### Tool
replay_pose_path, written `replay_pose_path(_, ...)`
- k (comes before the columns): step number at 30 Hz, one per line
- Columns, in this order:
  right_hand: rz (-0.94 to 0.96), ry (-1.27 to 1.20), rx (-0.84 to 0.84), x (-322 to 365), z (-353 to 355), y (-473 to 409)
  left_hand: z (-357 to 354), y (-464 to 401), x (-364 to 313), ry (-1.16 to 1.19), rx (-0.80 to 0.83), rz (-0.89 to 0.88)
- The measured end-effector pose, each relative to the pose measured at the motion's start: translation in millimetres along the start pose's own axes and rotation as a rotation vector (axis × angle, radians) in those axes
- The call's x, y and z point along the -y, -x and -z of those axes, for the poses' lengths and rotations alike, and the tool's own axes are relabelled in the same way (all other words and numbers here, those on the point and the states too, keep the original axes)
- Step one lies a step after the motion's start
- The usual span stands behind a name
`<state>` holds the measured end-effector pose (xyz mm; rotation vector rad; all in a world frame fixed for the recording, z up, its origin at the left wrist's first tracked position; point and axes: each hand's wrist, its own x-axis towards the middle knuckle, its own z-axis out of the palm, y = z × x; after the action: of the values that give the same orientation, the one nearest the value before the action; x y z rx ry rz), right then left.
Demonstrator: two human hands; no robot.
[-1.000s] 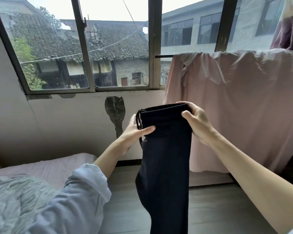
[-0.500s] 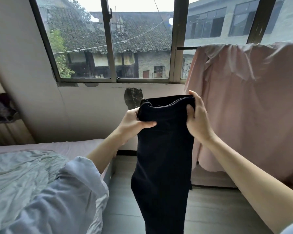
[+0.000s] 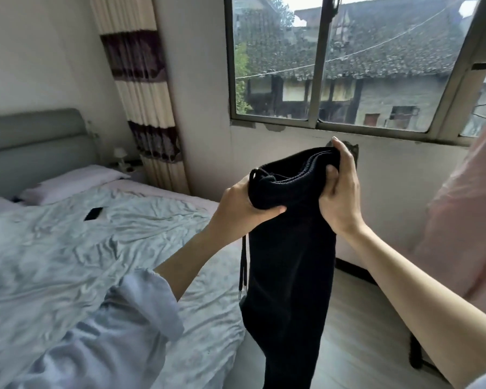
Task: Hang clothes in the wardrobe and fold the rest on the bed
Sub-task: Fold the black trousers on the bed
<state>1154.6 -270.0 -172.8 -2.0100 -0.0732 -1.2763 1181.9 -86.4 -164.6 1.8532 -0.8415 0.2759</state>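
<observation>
honestly the main risk here looks like the dark trousers (image 3: 289, 265) going down lopsided on the bed (image 3: 101, 248). they're doubled lengthwise and hanging from the waistband only, so if the person swings them over the mattress, the loose legs could twist or drag off the near edge onto the floor (image 3: 357, 327) and the fold would need redoing. the drawstring (image 3: 244, 272) dangling on the left side could also get trapped inside the fold. a phone (image 3: 93, 213) sits on the rumpled sheet too, though it's well apart from the near edge, so probably not a problem.

as for the grip: the left hand (image 3: 243, 204) is clenched around the left end of the bunched waistband, thumb across the front of the fabric. the right hand (image 3: 338, 192) is closed on the right end, fingers over the top edge and thumb pressed into the cloth. the trousers are in mid air between the hands, just beside the bed and above the floor, not touching the sheet yet.
</observation>
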Motion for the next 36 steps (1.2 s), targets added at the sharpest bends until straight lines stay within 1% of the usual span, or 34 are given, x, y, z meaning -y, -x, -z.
replay_pose_path(3,0.029,-0.058,0.04,11.8,-32.5,-7.5,26.2,1.1,12.3,0.008,-0.061,0.055)
replay_pose_path(6,0.045,-0.115,0.117,25.7,-77.5,-20.7,61.0,-0.9,25.8,-0.01,-0.131,0.093)
replay_pose_path(10,0.086,-0.187,0.224,52.7,-163.7,-50.3,129.8,-14.0,62.2,-0.042,-0.263,0.158)
replay_pose_path(13,0.087,-0.217,0.317,71.6,-230.9,-67.2,181.7,-24.8,94.4,0.008,-0.332,0.217)
replay_pose_path(17,0.072,-0.255,0.432,91.0,-333.7,-84.8,254.0,-40.3,153.2,0.071,-0.387,0.316)
replay_pose_path(20,0.019,-0.281,0.534,99.3,-434.2,-91.1,316.7,-55.0,230.3,0.074,-0.436,0.419)
replay_pose_path(21,-0.004,-0.278,0.562,97.5,-456.0,-88.9,327.4,-56.3,250.8,0.073,-0.454,0.466)
replay_pose_path(22,-0.025,-0.279,0.593,97.0,-502.2,-88.4,351.3,-62.1,286.8,0.077,-0.479,0.515)
replay_pose_path(24,-0.068,-0.265,0.646,90.2,-557.9,-82.3,373.0,-64.0,338.0,0.103,-0.517,0.593)
replay_pose_path(25,-0.088,-0.262,0.68,84.1,-597.9,-76.6,385.8,-65.2,373.4,0.127,-0.546,0.626)
replay_pose_path(27,-0.133,-0.251,0.729,70.4,-655.4,-61.6,400.3,-61.5,428.3,0.177,-0.592,0.689)
replay_pose_path(31,-0.196,-0.223,0.869,25.0,-777.5,-8.7,417.0,-42.1,561.4,0.216,-0.688,0.844)
replay_pose_path(34,-0.264,-0.215,0.915,-7.9,-840.4,31.7,417.6,-20.2,643.1,0.173,-0.75,0.911)
replay_pose_path(36,-0.275,-0.185,0.941,-24.6,-875.7,50.8,416.9,-11.1,690.0,0.128,-0.773,0.943)
